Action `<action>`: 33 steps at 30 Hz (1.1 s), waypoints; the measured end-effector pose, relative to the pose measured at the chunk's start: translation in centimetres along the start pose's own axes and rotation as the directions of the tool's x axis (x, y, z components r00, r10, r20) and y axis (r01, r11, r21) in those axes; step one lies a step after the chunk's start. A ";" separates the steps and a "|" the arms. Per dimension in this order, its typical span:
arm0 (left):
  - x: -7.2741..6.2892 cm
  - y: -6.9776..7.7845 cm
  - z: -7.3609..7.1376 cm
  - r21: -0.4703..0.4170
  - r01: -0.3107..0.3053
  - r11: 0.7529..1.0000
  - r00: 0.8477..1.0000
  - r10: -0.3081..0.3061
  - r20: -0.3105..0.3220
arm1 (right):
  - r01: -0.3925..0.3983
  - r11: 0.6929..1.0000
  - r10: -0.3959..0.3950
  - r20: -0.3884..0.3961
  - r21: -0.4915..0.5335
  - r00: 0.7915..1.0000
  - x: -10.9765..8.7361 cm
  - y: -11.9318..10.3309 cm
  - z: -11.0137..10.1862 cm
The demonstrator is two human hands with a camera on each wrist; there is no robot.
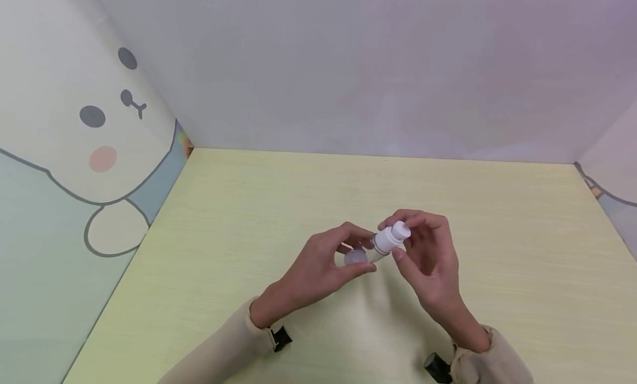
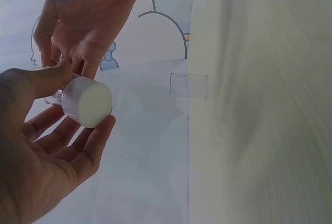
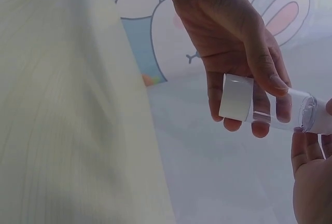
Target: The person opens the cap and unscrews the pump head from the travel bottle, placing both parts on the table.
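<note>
A small clear pump bottle [image 3: 292,105] is held above the table, tilted, between both hands. Its white base [image 2: 93,105] points toward the left side, and its white pump head [image 1: 391,238] toward the right. My left hand [image 1: 318,262] grips the clear body between thumb and fingers, close to the base. Around the white collar, the thumb and fingertips of my right hand [image 1: 434,257] pinch from either side. In the right wrist view, the bottle looks see-through, with left fingers visible behind it. The right palm is turned toward the bottle.
A pale yellow wooden table [image 1: 224,207] lies under the hands. Behind it rises a plain light wall [image 1: 348,68], with a cartoon-printed panel [image 1: 99,179] on the left. Clear tape [image 2: 189,86] sits at the table's edge. Black wrist mounts [image 1: 282,338] show at both sleeves.
</note>
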State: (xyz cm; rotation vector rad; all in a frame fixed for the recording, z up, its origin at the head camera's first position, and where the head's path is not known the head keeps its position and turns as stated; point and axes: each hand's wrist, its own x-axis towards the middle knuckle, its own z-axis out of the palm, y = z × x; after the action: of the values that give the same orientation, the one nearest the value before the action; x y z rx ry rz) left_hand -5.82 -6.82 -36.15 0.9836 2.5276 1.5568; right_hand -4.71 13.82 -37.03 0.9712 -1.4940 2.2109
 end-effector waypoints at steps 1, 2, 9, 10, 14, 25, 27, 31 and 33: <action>0.0 0.0 0.0 -0.001 0.002 1.000 1.000 -0.002 0.001 | 0.001 1.000 -0.001 0.001 -0.003 1.000 0.0 0.0 0.0; 0.0 0.0 0.0 -0.002 0.002 1.000 1.000 -0.002 0.001 | 0.002 1.000 -0.002 0.000 -0.008 1.000 0.0 0.0 0.0; -0.1 0.1 0.0 -0.001 0.008 1.000 1.000 -0.008 0.000 | 0.003 0.997 -0.007 -0.055 -0.081 0.998 0.1 -0.1 -0.1; -0.1 0.1 0.0 -0.002 0.010 1.000 1.000 -0.010 0.001 | 0.003 0.996 -0.009 -0.064 -0.085 0.998 0.1 -0.1 -0.1; -0.2 0.2 0.0 -0.003 0.014 1.000 1.000 -0.014 0.006 | -0.009 0.996 0.002 -0.077 -0.091 0.997 0.0 0.1 -0.2; -0.2 0.0 0.1 0.000 0.022 1.000 1.000 -0.022 0.018 | -0.033 0.997 0.030 -0.052 -0.064 0.998 -0.2 0.2 -0.5; -0.2 0.0 0.1 0.001 0.022 1.000 1.000 -0.022 0.017 | -0.032 0.998 0.029 -0.045 -0.063 0.999 -0.2 0.2 -0.5; -0.1 0.0 0.1 -0.004 0.017 1.000 1.000 -0.017 0.015 | -0.020 0.998 0.019 -0.029 -0.057 0.999 -0.1 0.2 -0.6; 0.0 0.0 0.1 -0.005 0.016 1.000 1.000 -0.016 0.014 | -0.014 0.998 0.013 -0.020 -0.059 1.000 -0.1 0.3 -0.6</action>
State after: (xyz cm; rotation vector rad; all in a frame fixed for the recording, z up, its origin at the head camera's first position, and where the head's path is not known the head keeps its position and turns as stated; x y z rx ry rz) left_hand -5.78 -6.76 -36.21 0.9676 2.5146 1.5460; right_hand -5.04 14.31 -37.41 0.9214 -1.5518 2.1662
